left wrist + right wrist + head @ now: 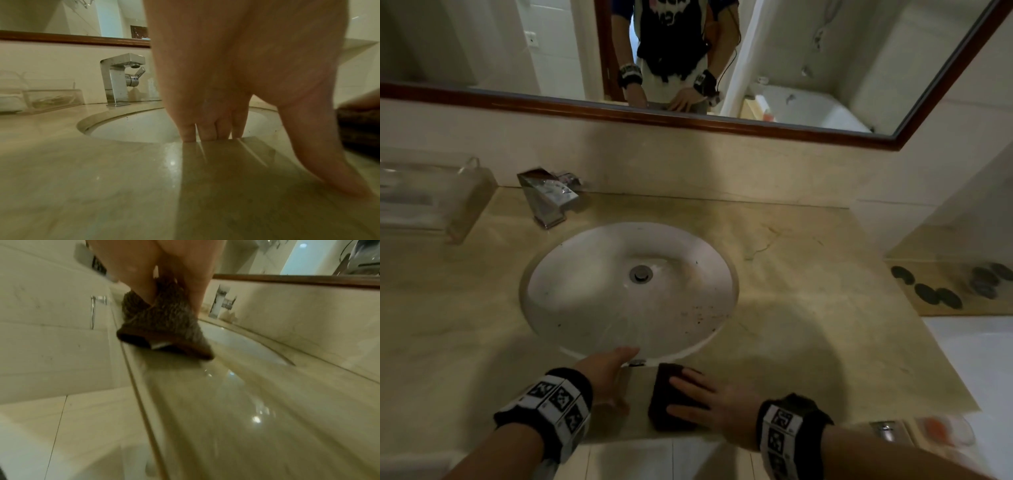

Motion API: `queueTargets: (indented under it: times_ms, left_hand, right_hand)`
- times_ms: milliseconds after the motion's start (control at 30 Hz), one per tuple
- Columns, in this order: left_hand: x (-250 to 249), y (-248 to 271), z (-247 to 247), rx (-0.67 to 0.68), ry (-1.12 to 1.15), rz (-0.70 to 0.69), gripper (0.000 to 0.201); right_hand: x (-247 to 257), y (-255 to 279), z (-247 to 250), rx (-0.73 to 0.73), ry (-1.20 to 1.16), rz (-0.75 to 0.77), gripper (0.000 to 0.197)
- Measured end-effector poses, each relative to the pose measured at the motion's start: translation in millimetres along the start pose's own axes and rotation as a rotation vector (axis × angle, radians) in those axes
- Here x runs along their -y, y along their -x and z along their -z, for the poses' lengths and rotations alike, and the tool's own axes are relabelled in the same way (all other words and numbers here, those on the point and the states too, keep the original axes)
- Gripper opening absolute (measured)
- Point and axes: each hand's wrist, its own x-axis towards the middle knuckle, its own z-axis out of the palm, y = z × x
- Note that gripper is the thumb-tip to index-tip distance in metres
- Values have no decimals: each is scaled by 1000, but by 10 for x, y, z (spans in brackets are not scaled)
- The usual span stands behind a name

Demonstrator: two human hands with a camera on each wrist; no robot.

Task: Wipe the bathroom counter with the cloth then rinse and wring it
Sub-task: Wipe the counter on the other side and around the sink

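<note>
A dark brown folded cloth [666,394] lies on the beige marble counter [808,308], just in front of the round white sink [592,284]. My right hand [702,399] lies flat on it with its fingers spread and presses it down. In the right wrist view the fuzzy cloth [164,327] bunches a little under the fingers [139,280]. My left hand [607,371] rests open on the counter left of the cloth. Its straight fingertips [205,131] touch the sink's near rim and hold nothing. The cloth [359,128] shows at the right edge of the left wrist view.
A chrome tap [548,197] stands behind the sink at the left. A clear acrylic tray [431,200] sits at the far left. Dark pebbles [941,291] lie on a ledge at the right. The mirror [825,51] hangs above. The counter's front edge [141,402] runs close under my wrists.
</note>
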Motion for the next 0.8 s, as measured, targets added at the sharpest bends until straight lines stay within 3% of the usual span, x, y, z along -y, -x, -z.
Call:
queueTargets:
  times_ms: [67, 133, 267, 433, 533, 667, 800]
  left_hand:
    - [-4, -9, -5, -1, -43, -11, 100]
    - [-12, -12, -4, 1, -78, -24, 98]
    - [-48, -1, 9, -2, -107, -47, 92]
    - [-51, 21, -2, 4, -117, -18, 93]
    - [-116, 46, 52, 46, -141, -14, 91]
    - [-217, 5, 77, 63, -87, -9, 87]
    - [-532, -144, 66, 8, -53, -36, 80]
  right_hand:
    - [-37, 2, -254, -2, 12, -124, 59]
    - [-70, -41, -392, -114, 62, -187, 53]
    - [-101, -124, -372, -183, 138, -146, 49]
    - [-201, -313, -98, -262, -20, -249, 51]
    - [-370, -421, 153, -129, -111, -414, 51]
    - [-635, -314, 251, -327, -261, -550, 63]
    - [-875, 151, 121, -389, -301, -636, 68]
